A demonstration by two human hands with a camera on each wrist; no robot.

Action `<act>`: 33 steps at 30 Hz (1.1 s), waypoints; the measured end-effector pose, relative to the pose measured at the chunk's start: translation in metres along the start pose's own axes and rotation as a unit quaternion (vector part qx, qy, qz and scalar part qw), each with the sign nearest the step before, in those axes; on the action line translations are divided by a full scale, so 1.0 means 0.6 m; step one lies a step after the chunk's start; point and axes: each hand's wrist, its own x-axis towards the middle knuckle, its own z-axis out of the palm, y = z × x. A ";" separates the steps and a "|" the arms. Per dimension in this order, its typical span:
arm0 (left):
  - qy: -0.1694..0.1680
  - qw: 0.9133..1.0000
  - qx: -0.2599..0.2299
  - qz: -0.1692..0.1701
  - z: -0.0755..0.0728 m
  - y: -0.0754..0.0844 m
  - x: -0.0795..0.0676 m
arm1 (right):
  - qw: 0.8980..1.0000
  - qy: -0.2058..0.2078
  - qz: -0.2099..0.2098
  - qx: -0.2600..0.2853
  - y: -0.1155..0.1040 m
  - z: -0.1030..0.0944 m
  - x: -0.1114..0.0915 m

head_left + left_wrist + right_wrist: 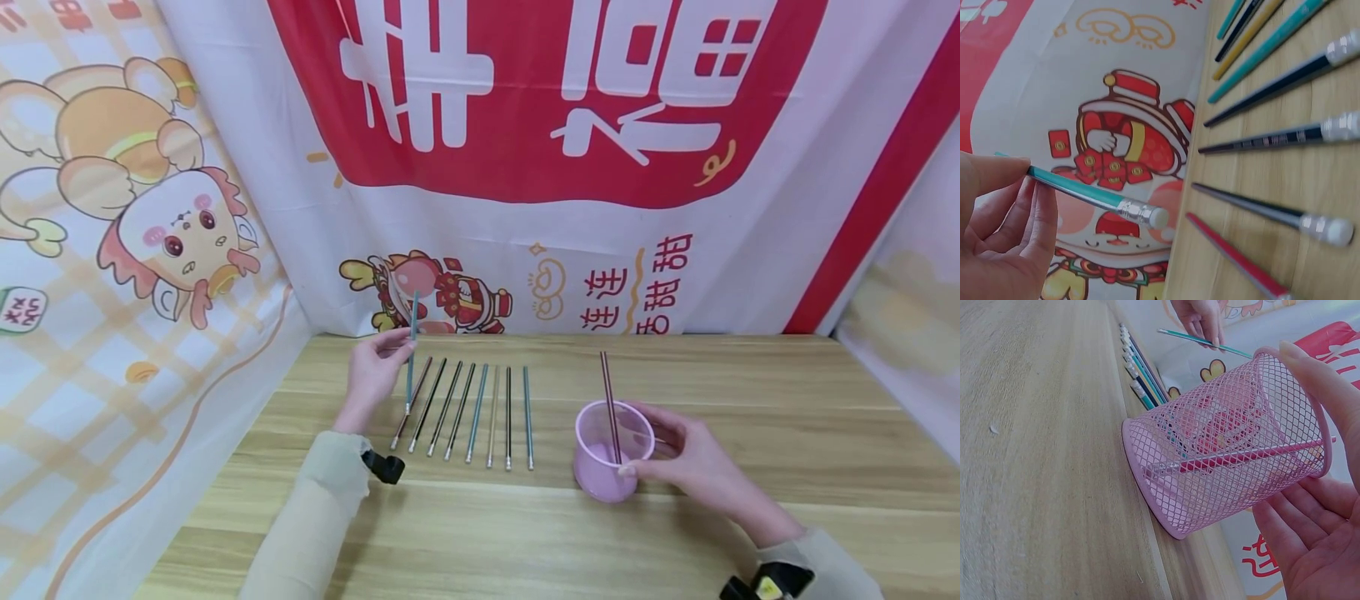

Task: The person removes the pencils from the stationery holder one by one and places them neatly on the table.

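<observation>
My left hand pinches a teal pencil between thumb and fingers, raised over the left end of a row of pencils. Its white eraser points down, as the left wrist view shows. On the right, my right hand grips the rim and side of a pink mesh pen holder, which stands upright on the table. One dark red pencil leans inside it, eraser end at the bottom. The row includes a red pencil, several black ones, a yellow one and teal ones.
The wooden table meets a printed cloth backdrop just behind the pencils. Another patterned cloth hangs along the left side. Bare wood lies between the pencil row and the pen holder.
</observation>
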 end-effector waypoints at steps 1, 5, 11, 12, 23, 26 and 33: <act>0.001 1.000 0.003 -0.001 -0.003 -0.002 0.002 | 1.000 0.000 0.001 0.000 -0.001 0.000 0.000; 0.001 1.000 0.015 -0.002 -0.013 -0.012 0.009 | 1.000 -0.001 0.002 0.001 -0.002 0.001 -0.001; -0.009 0.999 0.040 -0.019 -0.026 -0.028 0.021 | 1.000 -0.002 -0.002 0.003 -0.001 0.000 0.000; -0.009 0.999 0.045 -0.020 -0.028 -0.031 0.023 | 1.000 -0.003 -0.002 0.002 -0.001 0.000 0.000; -0.016 0.997 0.050 -0.057 -0.037 -0.056 0.032 | 1.000 -0.003 -0.007 0.001 0.002 0.000 0.000; -0.016 0.995 0.067 -0.078 -0.037 -0.064 0.029 | 1.000 -0.002 -0.005 0.000 0.002 0.000 0.000; -0.018 0.990 0.100 -0.097 -0.039 -0.083 0.021 | 1.000 -0.002 -0.007 0.007 0.002 0.001 0.001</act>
